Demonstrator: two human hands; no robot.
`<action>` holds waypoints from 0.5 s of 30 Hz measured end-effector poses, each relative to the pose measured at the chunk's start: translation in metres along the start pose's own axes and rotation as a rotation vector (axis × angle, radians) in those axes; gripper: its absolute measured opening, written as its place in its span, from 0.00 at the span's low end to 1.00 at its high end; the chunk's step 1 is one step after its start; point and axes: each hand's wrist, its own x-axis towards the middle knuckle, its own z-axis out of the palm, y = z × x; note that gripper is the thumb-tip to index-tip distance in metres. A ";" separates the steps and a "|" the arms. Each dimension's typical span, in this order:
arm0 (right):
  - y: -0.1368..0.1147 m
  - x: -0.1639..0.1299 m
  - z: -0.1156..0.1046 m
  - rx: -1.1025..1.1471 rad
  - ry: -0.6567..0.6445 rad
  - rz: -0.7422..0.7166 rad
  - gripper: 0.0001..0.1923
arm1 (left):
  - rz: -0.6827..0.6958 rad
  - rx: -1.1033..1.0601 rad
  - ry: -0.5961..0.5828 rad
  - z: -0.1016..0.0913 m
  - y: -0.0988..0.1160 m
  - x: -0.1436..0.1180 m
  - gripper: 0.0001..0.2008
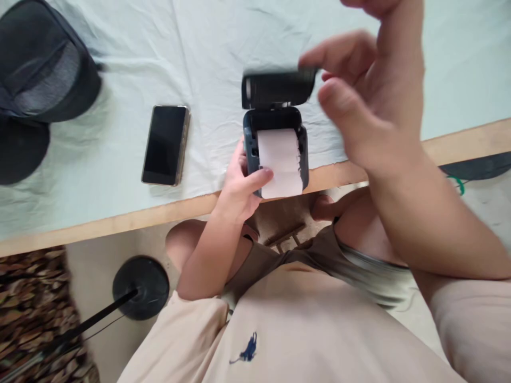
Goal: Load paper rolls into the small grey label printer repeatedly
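Observation:
A small dark portable receipt printer (249,139) is held at the table's front edge with its cover up. My left hand (243,186) wraps around its left side, the thumb lying on the white paper roll (280,159) inside. The raised black cover (279,89) tilts back from the hinge. Beside it, my right hand (359,90) is spread, thumb apart from the fingers. Its index fingertip reaches the cover's upper right corner; blur hides whether it presses there.
A smartphone (165,144) lies screen up on the pale tablecloth (211,48). Further left are a dark bag (43,64) and a dark rounded item (22,151). The wooden table edge (120,217) runs across. A stand with a round black base (147,287) is on the floor.

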 end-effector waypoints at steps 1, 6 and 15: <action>0.002 0.000 0.001 0.053 0.037 -0.035 0.23 | 0.006 -0.012 -0.004 0.000 0.000 0.000 0.26; 0.017 0.001 0.009 0.020 -0.134 -0.152 0.19 | -0.020 -0.080 -0.012 0.009 0.010 -0.002 0.19; 0.020 0.003 0.017 -0.004 -0.282 -0.059 0.19 | -0.100 -0.168 0.073 0.020 0.017 -0.001 0.14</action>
